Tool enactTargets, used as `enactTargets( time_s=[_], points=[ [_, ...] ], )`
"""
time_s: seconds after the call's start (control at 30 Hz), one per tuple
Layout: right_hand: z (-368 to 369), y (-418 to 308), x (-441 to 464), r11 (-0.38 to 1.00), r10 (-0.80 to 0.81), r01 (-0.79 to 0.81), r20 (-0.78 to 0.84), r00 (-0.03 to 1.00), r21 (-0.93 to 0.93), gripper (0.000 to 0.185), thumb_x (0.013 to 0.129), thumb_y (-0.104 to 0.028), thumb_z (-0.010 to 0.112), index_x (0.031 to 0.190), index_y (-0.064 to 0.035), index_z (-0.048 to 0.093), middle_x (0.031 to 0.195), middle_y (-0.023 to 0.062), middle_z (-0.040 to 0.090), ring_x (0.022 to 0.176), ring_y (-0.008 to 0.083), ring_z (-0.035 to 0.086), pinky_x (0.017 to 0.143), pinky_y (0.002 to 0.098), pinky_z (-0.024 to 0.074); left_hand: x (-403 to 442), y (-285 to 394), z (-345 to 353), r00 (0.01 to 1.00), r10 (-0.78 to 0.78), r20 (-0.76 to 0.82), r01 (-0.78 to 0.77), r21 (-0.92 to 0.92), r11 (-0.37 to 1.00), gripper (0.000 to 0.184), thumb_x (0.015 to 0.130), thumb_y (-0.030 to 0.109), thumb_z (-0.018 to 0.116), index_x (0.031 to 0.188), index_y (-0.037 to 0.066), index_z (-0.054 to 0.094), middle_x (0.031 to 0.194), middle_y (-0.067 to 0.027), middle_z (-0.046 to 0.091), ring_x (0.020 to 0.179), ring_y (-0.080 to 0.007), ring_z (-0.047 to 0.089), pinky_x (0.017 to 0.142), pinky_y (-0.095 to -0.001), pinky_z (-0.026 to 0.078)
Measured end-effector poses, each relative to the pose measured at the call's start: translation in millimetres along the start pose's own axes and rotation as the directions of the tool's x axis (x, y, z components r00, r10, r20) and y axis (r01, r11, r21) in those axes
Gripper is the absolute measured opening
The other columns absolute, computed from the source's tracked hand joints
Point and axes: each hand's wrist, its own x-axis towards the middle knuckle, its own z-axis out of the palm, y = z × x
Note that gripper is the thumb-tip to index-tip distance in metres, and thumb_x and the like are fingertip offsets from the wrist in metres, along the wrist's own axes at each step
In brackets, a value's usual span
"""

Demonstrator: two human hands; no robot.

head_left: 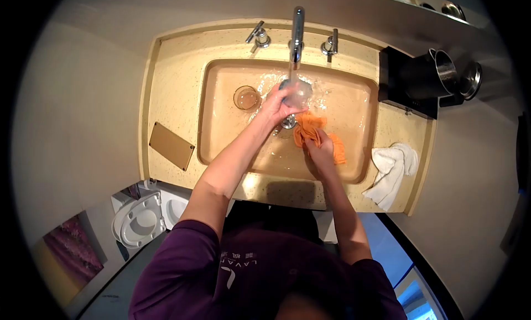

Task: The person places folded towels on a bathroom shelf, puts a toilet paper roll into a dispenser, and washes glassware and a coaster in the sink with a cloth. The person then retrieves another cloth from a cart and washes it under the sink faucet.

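Under the running tap (298, 35), my left hand (275, 105) grips a clear drinking glass (300, 96), its outline blurred by the falling water. My right hand (322, 149) is closed on a crumpled orange cloth (311, 122), just below and right of the glass; part of the cloth hangs past the fingers. Both hands are over the basin of the sink (371, 132). A second glass (246, 98) stands in the basin to the left of my left hand. The metal drain (288, 121) shows between my hands.
Two metal tap handles (261, 39) flank the spout. On the counter (171, 99), a brown rectangular tray (171, 146) lies at left and a white towel (394, 170) at right. A black kettle (428, 74) on a black stand is at the back right. A toilet (141, 223) shows lower left.
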Motion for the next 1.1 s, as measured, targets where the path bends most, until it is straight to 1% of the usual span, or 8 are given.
enactTargets(
  time_s=[0.17,0.23,0.27,0.4,0.63,0.93,1.03,1.1],
  points=[
    [0.7,25.4,-2.7,1.000,-0.014,0.014,0.026,1.000,0.021,0.039,0.092,-0.005,0.062,0.129,0.0064,0.058,0.117,0.0126,0.068,0.105,0.0184,0.063,0.093,0.0304,0.0489,-66.8,3.5,37.2,0.951,0.191,-0.244,-0.031,0.538,0.842,0.077,0.072,0.009,0.088,0.132,0.000,0.042,0.124,-0.0178,0.054,0.117,-0.0359,0.059,0.090,-0.0524,0.059],
    [4.1,11.7,-7.4,0.978,0.040,-0.056,0.082,0.996,0.199,0.032,0.095,-0.003,0.059,0.126,0.0057,0.060,0.113,0.0089,0.068,0.094,0.0136,0.063,0.082,0.0271,0.0506,-87.9,2.4,24.3,0.764,0.595,0.250,-0.324,0.946,0.020,0.076,0.066,0.012,0.092,0.128,0.001,0.049,0.124,-0.0179,0.055,0.115,-0.0324,0.058,0.093,-0.0443,0.054],
    [10.3,6.0,-7.4,0.980,0.037,-0.055,0.098,0.994,0.193,0.032,0.095,-0.003,0.059,0.126,0.0057,0.060,0.113,0.0089,0.068,0.094,0.0136,0.063,0.082,0.0271,0.0506,-99.6,4.0,19.2,0.684,0.622,0.381,-0.418,0.903,-0.093,0.075,0.062,0.015,0.093,0.125,0.005,0.055,0.123,-0.0173,0.055,0.116,-0.0328,0.057,0.098,-0.0432,0.048],
    [36.9,-38.4,-7.7,0.930,0.113,-0.135,0.084,0.990,0.343,0.021,0.097,-0.003,0.059,0.116,0.0023,0.067,0.097,0.0030,0.070,0.076,0.0067,0.059,0.066,0.0218,0.0461,-159.0,31.7,19.1,0.688,0.493,0.533,-0.290,0.824,-0.487,0.078,0.062,0.019,0.091,0.130,0.007,0.054,0.126,-0.0168,0.057,0.117,-0.0377,0.056,0.104,-0.0472,0.043],
    [102.7,-67.5,17.8,0.979,-0.074,0.042,0.156,0.985,0.198,0.017,0.097,-0.005,0.062,0.108,0.0038,0.072,0.093,0.0030,0.071,0.075,0.0068,0.062,0.066,0.0219,0.0492,-205.5,59.6,-8.6,0.683,0.614,0.395,-0.202,0.910,-0.361,0.082,0.065,0.019,0.091,0.136,0.006,0.051,0.128,-0.0183,0.058,0.123,-0.0382,0.053,0.106,-0.0469,0.042],
    [169.9,-92.5,-0.8,0.884,-0.466,0.466,-0.121,0.876,-0.029,0.026,0.100,-0.010,0.059,0.120,0.0045,0.065,0.104,0.0089,0.070,0.092,0.0145,0.063,0.082,0.0294,0.0514,-224.8,66.3,-46.1,0.570,0.751,0.334,-0.148,0.940,-0.306,0.095,0.064,0.017,0.092,0.143,0.003,0.041,0.135,-0.0192,0.053,0.123,-0.0367,0.054,0.106,-0.0428,0.043],
    [181.3,-98.2,1.7,0.816,-0.545,0.519,-0.042,0.837,-0.253,0.029,0.098,-0.010,0.059,0.124,0.0017,0.063,0.107,0.0151,0.065,0.091,0.0238,0.066,0.081,0.0344,0.0532,-227.8,73.4,-50.0,0.549,0.813,0.195,-0.137,0.980,-0.143,0.098,0.064,0.017,0.093,0.144,0.002,0.039,0.134,-0.0192,0.054,0.124,-0.0338,0.055,0.105,-0.0406,0.045],
    [194.2,-103.5,9.0,0.597,-0.648,0.602,0.123,0.752,-0.530,0.031,0.096,-0.009,0.059,0.125,0.0021,0.061,0.113,0.0184,0.065,0.093,0.0284,0.067,0.080,0.0389,0.0548,-232.0,92.3,-45.1,0.532,0.846,-0.045,-0.036,0.996,0.076,0.102,0.064,0.015,0.094,0.146,0.001,0.036,0.133,-0.0198,0.054,0.125,-0.0313,0.056,0.104,-0.0393,0.048]
  ],
)
